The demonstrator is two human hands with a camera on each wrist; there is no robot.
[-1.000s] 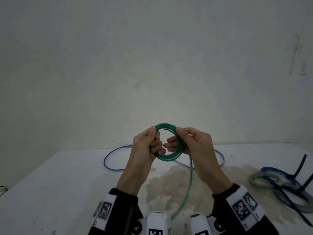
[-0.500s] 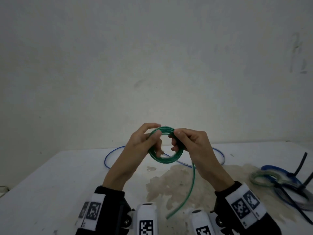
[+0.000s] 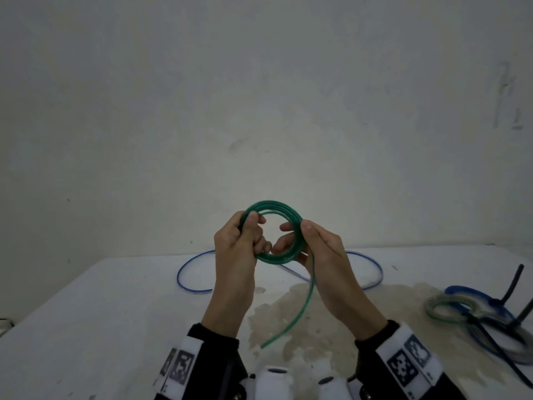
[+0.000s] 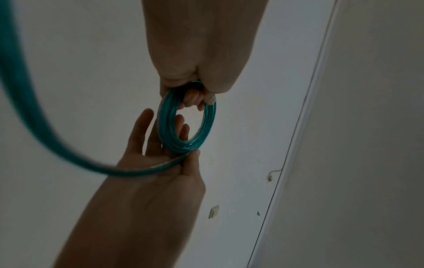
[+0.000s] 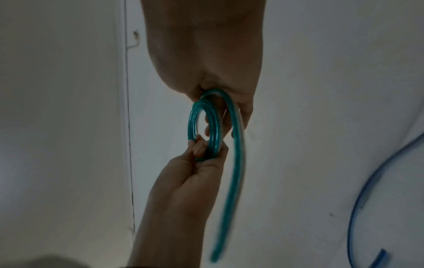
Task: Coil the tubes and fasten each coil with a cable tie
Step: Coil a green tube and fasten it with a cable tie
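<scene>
Green tube [image 3: 275, 256] between both hands

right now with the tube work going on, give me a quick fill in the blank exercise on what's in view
1. The coil held up between the left hand and right hand is the ____ tube.
2. The loose tube lying uncoiled on the table behind the hands is ____.
3. The finished coils with black ties lie on the person's ____ side.

Missing words: green; blue; right
</scene>
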